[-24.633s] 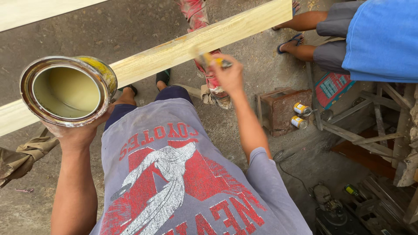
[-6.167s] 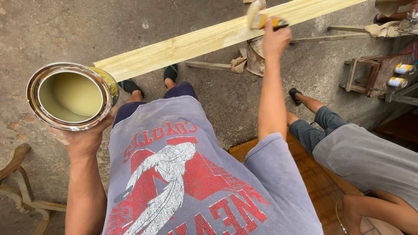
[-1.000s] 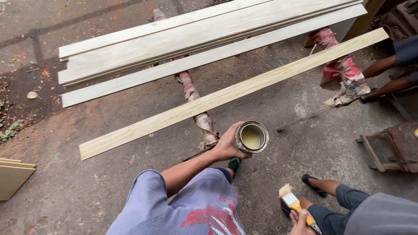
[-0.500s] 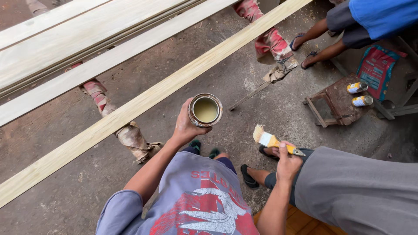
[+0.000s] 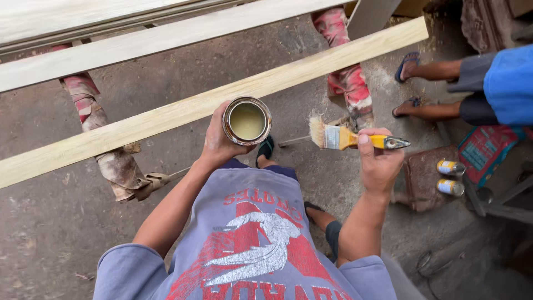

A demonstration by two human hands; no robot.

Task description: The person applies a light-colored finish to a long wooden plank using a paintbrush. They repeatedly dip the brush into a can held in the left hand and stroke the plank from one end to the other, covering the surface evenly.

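With the view now swung down over the long plank [image 5: 222, 103], the left hand [image 5: 216, 141] stays clamped round the open tin [image 5: 247, 120] while the right hand [image 5: 380, 161], fingers closed on the yellow-handled brush [image 5: 347, 139], has lifted beside it.

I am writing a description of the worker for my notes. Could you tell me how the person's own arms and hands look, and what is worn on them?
Both hands, left hand and right hand, are bare: no gloves, rings, watch or bands are visible. The forearms are uncovered. Short grey-blue sleeves of a T-shirt with a red and white print end at the upper arms.
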